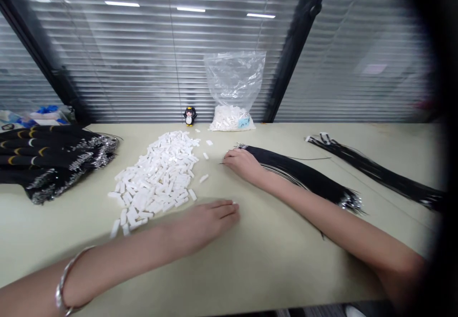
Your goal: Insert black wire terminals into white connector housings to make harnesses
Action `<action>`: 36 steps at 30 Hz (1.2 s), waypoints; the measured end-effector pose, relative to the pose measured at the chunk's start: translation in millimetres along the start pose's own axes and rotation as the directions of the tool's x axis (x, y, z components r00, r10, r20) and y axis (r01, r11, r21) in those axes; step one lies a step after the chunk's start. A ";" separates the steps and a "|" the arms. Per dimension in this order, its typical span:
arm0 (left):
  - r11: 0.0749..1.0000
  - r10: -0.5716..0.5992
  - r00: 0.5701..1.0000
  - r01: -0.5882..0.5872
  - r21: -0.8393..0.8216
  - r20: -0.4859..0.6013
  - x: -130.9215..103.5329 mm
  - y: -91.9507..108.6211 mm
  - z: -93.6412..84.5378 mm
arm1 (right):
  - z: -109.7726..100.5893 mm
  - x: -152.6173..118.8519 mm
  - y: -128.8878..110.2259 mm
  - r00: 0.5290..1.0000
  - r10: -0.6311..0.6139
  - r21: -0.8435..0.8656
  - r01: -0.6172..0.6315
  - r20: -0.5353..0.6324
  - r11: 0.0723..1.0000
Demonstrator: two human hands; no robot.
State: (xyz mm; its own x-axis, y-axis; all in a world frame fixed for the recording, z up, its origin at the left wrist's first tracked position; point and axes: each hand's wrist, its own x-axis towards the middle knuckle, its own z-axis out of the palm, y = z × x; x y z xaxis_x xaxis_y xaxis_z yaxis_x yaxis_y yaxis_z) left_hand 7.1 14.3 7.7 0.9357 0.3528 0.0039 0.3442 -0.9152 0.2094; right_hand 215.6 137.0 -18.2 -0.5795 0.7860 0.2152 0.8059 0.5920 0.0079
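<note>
My left hand [211,221] hovers over or rests on the pale table, fingers closed together, with a small white piece showing at the fingertips. To its upper left spreads a pile of white plastic pieces [161,174]. At the left end of a bundle of black wires [286,164], my right hand [243,163] has its fingers closed near the silvery tips. A thin dark end sticks out by these fingers, but what they grip is too small to make out.
Bundled black wires [60,159] with silvery ends lie at the left. A clear bag of white pieces [231,116] and a penguin figure [190,116] stand by the blinds. More black wires with white ends [372,169] lie at the right.
</note>
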 end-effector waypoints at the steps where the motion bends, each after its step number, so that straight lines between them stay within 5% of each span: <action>1: 0.999 -0.013 1.000 0.012 -0.038 -0.026 -5.2 2.2 -1.2 | -1.4 -0.9 -2.6 1.000 -0.011 0.024 0.011 0.000 1.000; 5: 0.927 -0.281 0.940 0.214 -0.307 -0.194 -25.8 4.1 5.4 | -5.4 -10.2 -17.2 0.999 -0.038 0.128 0.037 0.003 0.991; 9: 0.859 -0.431 0.874 0.322 -0.397 -0.223 -39.7 -6.1 18.6 | -6.1 -32.9 -41.5 1.000 0.010 0.245 -0.004 -0.027 0.970; 13: 0.792 -0.476 0.859 0.325 -0.517 -0.190 -43.5 -12.0 20.1 | -13.2 -60.9 -75.3 0.989 0.131 0.403 -0.093 -0.067 0.911; 18: 0.660 -0.566 0.813 0.345 -0.667 -0.140 -43.4 -9.0 18.2 | -29.4 -78.1 -104.1 0.991 0.082 0.538 -0.015 -0.102 0.843; 22: 0.560 -0.606 0.788 0.326 -0.762 -0.108 -45.6 -8.5 15.3 | -30.6 -79.7 -105.9 0.991 0.049 0.573 0.030 -0.122 0.819; 27: 0.481 -0.560 0.827 0.278 -0.832 -0.048 -46.0 -5.1 10.5 | -27.0 -81.7 -104.2 0.986 0.029 0.567 0.071 -0.166 0.821; 33: 0.141 -0.619 0.783 0.182 -0.973 0.057 -42.4 0.2 11.0 | -33.9 -88.3 -108.9 0.980 0.038 0.560 0.079 -0.194 0.824; 36: 0.076 -0.608 0.788 0.174 -0.982 0.092 -41.4 1.8 10.5 | -35.6 -90.6 -111.8 0.982 -0.013 0.538 0.114 -0.188 0.835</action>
State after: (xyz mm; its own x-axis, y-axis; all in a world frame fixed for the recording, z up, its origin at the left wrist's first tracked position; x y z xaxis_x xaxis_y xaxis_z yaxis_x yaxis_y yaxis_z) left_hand -30.3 -4.0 -2.3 0.5355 0.8168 -0.2147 0.1127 0.1828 0.9767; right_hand 182.3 -6.8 -3.8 -0.5569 0.7308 0.3948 0.5417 0.6799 -0.4944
